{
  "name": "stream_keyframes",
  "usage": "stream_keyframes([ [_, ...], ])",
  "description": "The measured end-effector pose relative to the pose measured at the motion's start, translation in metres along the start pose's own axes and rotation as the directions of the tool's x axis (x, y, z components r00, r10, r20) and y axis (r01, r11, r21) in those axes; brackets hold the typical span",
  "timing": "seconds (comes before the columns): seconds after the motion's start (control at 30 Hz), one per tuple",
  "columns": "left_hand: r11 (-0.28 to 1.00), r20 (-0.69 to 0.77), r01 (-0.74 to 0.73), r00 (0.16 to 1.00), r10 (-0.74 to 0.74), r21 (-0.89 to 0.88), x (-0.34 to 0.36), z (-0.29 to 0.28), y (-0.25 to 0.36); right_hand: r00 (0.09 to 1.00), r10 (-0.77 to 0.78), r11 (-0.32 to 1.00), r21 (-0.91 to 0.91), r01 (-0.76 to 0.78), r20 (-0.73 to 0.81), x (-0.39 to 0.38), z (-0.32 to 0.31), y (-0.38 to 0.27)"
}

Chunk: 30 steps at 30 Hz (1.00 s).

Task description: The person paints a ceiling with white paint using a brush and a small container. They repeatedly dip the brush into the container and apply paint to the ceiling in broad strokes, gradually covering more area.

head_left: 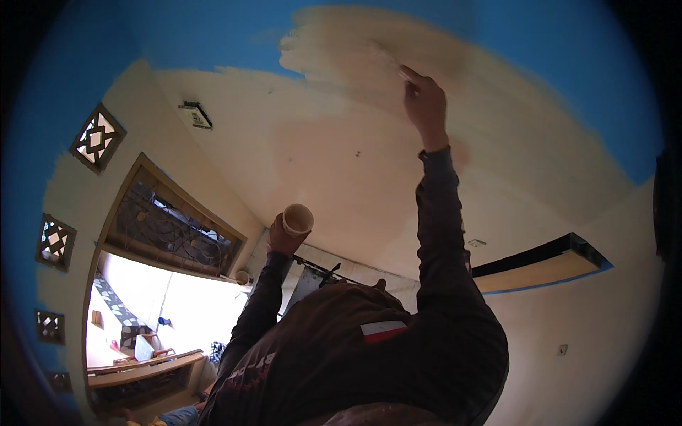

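My right hand is raised high against the wall, its fingers closed round the handle of a paintbrush. The brush is blurred, and its tip lies against cream paint that borders blue paint. Lower and to the left, my left hand grips a pale round tub by its side. The tub is tilted with its mouth showing; how much is inside I cannot tell. Both arms are in dark sleeves.
A dark-edged shelf juts out on the right. A switch box sits at upper left. Patterned vent blocks and a wood-framed grille above a bright opening line the left wall. A small socket is at lower right.
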<state>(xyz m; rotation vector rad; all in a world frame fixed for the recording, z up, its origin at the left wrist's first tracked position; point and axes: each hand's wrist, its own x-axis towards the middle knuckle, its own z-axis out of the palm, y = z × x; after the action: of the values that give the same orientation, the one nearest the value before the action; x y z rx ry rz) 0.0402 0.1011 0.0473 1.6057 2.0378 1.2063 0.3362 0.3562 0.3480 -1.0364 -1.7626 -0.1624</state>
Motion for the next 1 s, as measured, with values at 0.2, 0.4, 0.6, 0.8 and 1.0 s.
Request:
stream_keyframes([
  [0.2, 1.000, 0.006, -0.003, 1.000, 0.003, -0.015, -0.002, 0.000, 0.006, 0.973, 0.230, 0.973, -0.005, -0.230, 0.029, -0.024, -0.090, 0.042],
  [0.4, 0.999, -0.020, -0.025, 1.000, 0.024, -0.023, -0.003, 0.005, -0.001, 0.911, 0.409, 0.903, -0.117, -0.412, -0.054, -0.056, -0.200, 0.104],
  [0.6, 0.999, 0.009, -0.043, 0.999, 0.043, -0.002, -0.006, 0.008, -0.002, 0.825, 0.425, 0.787, -0.297, -0.540, -0.373, -0.097, -0.289, 0.120],
  [0.8, 0.998, 0.064, 0.050, 0.997, -0.052, 0.023, -0.004, 0.003, 0.009, 0.846, 0.401, 0.901, -0.018, -0.434, -0.352, -0.100, -0.285, 0.106],
  [1.0, 0.998, 0.075, 0.047, 0.996, -0.050, 0.040, -0.002, 0.006, 0.002, 0.960, 0.257, 0.966, 0.035, -0.255, -0.113, -0.046, -0.238, 0.088],
])
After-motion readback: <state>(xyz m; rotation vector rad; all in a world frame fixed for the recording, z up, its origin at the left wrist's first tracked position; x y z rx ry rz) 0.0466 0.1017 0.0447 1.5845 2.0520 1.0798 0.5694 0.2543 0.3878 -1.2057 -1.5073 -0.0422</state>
